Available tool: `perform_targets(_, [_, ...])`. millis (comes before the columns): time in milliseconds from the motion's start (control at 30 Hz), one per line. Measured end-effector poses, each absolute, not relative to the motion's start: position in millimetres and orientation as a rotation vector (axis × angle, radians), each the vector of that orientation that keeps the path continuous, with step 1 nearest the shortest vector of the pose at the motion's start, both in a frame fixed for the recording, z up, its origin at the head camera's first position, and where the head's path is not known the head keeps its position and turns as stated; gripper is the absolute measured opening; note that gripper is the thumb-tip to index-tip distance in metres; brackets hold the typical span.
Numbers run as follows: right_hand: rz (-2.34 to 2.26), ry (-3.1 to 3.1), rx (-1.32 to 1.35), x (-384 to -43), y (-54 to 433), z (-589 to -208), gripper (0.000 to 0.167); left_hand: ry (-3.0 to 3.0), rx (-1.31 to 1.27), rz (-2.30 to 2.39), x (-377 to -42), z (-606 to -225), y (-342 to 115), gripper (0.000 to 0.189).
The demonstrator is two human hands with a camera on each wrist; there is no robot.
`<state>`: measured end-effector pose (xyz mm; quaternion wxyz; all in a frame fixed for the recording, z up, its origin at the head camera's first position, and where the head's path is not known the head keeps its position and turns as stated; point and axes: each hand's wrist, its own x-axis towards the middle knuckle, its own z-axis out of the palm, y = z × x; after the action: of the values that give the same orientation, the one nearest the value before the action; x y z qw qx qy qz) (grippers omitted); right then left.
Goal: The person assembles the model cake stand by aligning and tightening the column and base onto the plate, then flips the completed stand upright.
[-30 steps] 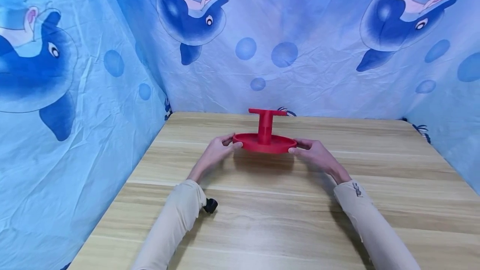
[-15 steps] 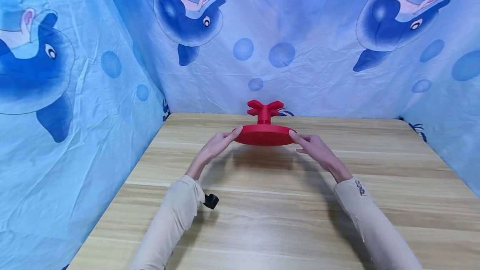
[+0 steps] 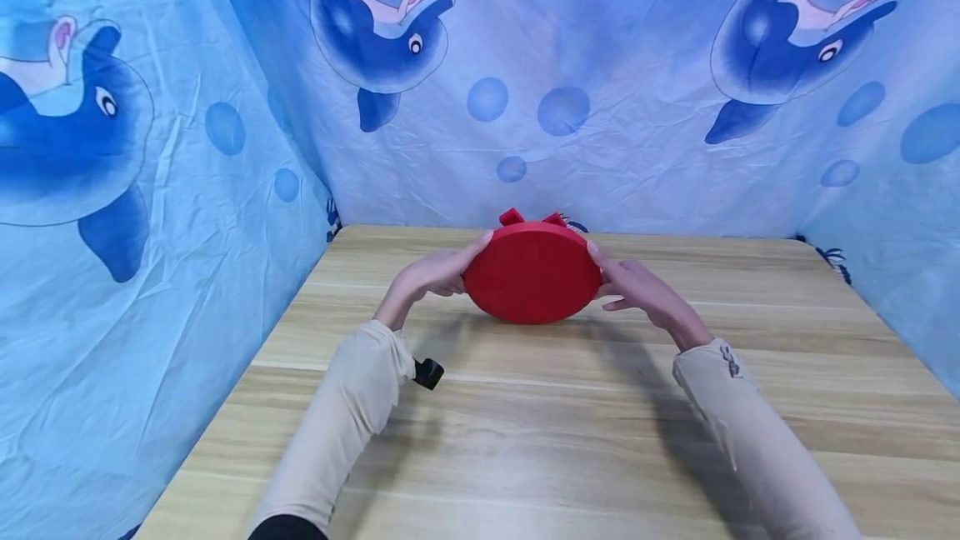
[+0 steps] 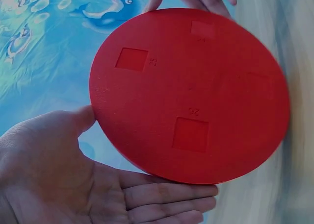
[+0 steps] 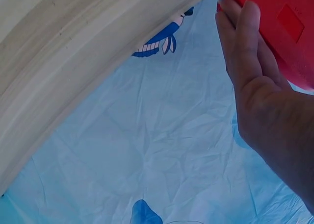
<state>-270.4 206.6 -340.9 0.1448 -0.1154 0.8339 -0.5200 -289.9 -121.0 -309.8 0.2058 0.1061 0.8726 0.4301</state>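
A red stand with a round base [image 3: 532, 273] is tipped so that its flat underside faces me. Two prongs of its cross-shaped top [image 3: 512, 217] peek over the upper rim; the post is hidden behind the base. My left hand [image 3: 438, 269] holds the base's left rim, thumb high and fingers lower along the edge. Opposite it, my right hand [image 3: 637, 290] grips the right rim with its thumb near the top. In the left wrist view, the underside [image 4: 191, 96] carries shallow square recesses, some marked with small numbers. The lower rim is close over the table.
The wood-grain table [image 3: 540, 440] reaches back to a blue cloth wall [image 3: 420, 165] printed with dolphins and bubbles. Another cloth wall [image 3: 180, 165] stands along the left side. A small black device [image 3: 429, 373] sits at my left wrist.
Both hands have tilted the red stand from nearly upright, its top going away from me and its underside swinging up to face me. My thumbs have risen with the rim.
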Motion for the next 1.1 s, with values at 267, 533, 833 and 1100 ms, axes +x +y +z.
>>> perform_targets(267, [-1.418,2.437,-0.294,-273,207,-338,0.079,2.355,0.230,1.067,-293,-299,-123,0.089])
perform_targets(533, [-1.382,2.408,-0.284,-273,208,-334,0.079,2.362,0.211,1.028,-296,-297,-124,0.092])
perform_targets(833, [-1.348,2.390,-0.264,-275,212,-326,0.081,2.379,0.212,1.052,-295,-296,-122,0.090])
perform_targets(1100, [-1.283,2.363,-0.271,-280,216,-316,0.082,2.365,0.214,1.093,-296,-298,-122,0.087])
